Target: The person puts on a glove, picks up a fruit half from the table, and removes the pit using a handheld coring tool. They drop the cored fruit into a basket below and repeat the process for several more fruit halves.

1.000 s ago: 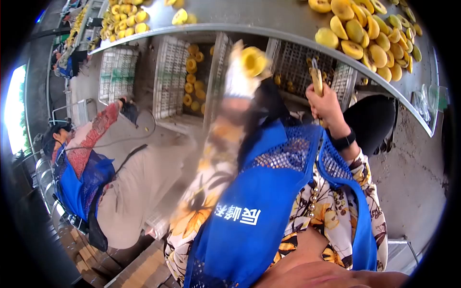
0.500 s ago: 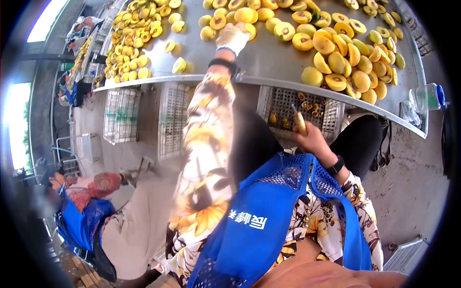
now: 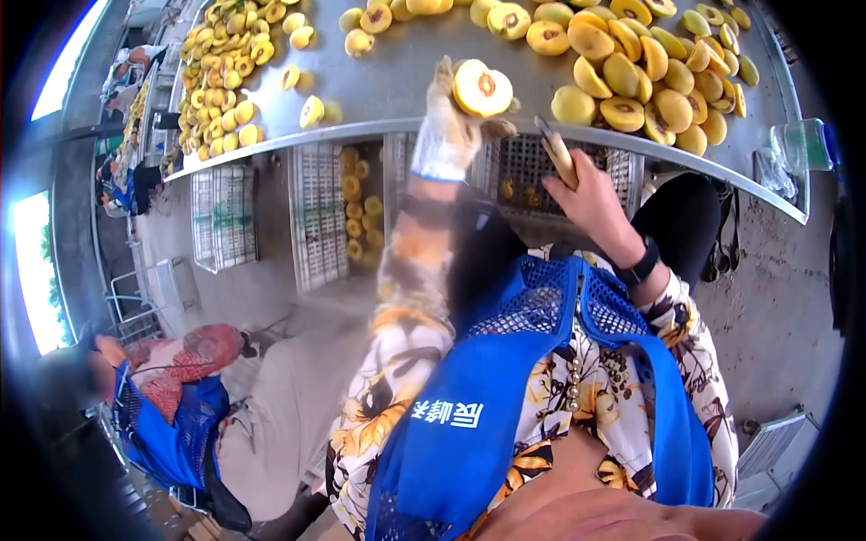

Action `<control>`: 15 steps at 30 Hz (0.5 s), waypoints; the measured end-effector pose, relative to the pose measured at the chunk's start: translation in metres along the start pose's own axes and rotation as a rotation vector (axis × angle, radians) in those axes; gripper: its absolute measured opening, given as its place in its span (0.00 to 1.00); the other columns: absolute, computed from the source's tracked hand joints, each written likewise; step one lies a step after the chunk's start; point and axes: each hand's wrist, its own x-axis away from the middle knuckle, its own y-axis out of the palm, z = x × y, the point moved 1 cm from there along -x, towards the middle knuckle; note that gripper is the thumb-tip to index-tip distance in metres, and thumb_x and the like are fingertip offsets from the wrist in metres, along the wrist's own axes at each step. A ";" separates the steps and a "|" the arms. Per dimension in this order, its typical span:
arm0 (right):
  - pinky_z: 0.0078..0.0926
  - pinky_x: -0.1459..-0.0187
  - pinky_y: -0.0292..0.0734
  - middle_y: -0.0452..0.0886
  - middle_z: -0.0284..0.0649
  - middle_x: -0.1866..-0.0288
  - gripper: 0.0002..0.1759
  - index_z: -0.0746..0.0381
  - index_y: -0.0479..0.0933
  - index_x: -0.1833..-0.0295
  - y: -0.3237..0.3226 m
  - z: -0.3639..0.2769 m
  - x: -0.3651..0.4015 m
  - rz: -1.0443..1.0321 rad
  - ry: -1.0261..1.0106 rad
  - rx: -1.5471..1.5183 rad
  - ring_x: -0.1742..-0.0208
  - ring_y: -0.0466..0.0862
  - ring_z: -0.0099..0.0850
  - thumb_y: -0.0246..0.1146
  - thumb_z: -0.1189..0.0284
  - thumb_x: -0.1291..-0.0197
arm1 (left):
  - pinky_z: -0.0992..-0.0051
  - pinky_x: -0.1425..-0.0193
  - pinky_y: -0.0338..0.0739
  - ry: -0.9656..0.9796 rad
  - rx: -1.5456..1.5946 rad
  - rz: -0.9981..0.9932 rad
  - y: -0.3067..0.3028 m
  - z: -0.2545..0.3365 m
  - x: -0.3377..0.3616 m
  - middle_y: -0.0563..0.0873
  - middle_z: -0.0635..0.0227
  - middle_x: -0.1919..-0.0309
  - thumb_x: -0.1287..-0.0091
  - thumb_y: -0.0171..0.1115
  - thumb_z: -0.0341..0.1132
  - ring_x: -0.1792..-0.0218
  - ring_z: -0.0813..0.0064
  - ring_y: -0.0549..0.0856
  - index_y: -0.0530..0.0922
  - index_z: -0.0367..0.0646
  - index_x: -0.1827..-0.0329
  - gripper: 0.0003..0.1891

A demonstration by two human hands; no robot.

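My left hand [image 3: 454,135], in a pale glove, holds a halved yellow fruit [image 3: 483,88] just over the near edge of the metal table [image 3: 397,77]. The cut face with its brown centre is turned up. My right hand [image 3: 585,191] is bare and wrapped round the wooden handle of a small tool [image 3: 561,160], whose metal tip points up and left, close to the fruit but apart from it. Beyond lies a pile of halved fruit [image 3: 672,110] on the right side of the table.
Another pile of fruit [image 3: 212,81] covers the table's left part. Below the edge stand a crate [image 3: 523,167] with fruit bits, a white crate [image 3: 316,225] and a green-banded crate [image 3: 224,216]. A clear jar [image 3: 801,144] is at the right corner. A co-worker [image 3: 180,406] sits at left.
My left hand has come back from the far fruit toward me with a half fruit in it. My right hand has risen with the tool. The view has shifted slightly.
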 end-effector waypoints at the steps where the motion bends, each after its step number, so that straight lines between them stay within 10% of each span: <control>1: 0.47 0.66 0.73 0.77 0.61 0.72 0.17 0.68 0.67 0.61 0.002 -0.005 -0.002 0.018 -0.036 0.042 0.66 0.77 0.59 0.63 0.67 0.47 | 0.63 0.81 0.81 -0.033 0.060 0.023 -0.008 -0.017 0.006 0.81 0.60 0.61 0.31 0.48 0.55 0.68 0.59 0.85 0.68 0.45 0.49 0.23; 8: 0.51 0.67 0.70 0.76 0.61 0.72 0.14 0.66 0.65 0.61 0.009 0.005 0.008 -0.020 -0.045 0.011 0.65 0.76 0.60 0.60 0.68 0.42 | 0.72 0.55 0.78 0.079 0.219 0.047 -0.012 -0.092 0.030 0.80 0.68 0.57 0.29 0.51 0.42 0.55 0.72 0.80 0.71 0.45 0.46 0.15; 15: 0.52 0.66 0.69 0.75 0.62 0.73 0.13 0.67 0.62 0.60 0.006 0.005 0.019 0.010 -0.028 0.012 0.66 0.76 0.61 0.58 0.71 0.41 | 0.70 0.60 0.80 0.149 -0.096 -0.021 0.000 -0.106 0.027 0.80 0.62 0.59 0.31 0.53 0.39 0.63 0.66 0.83 0.71 0.42 0.46 0.15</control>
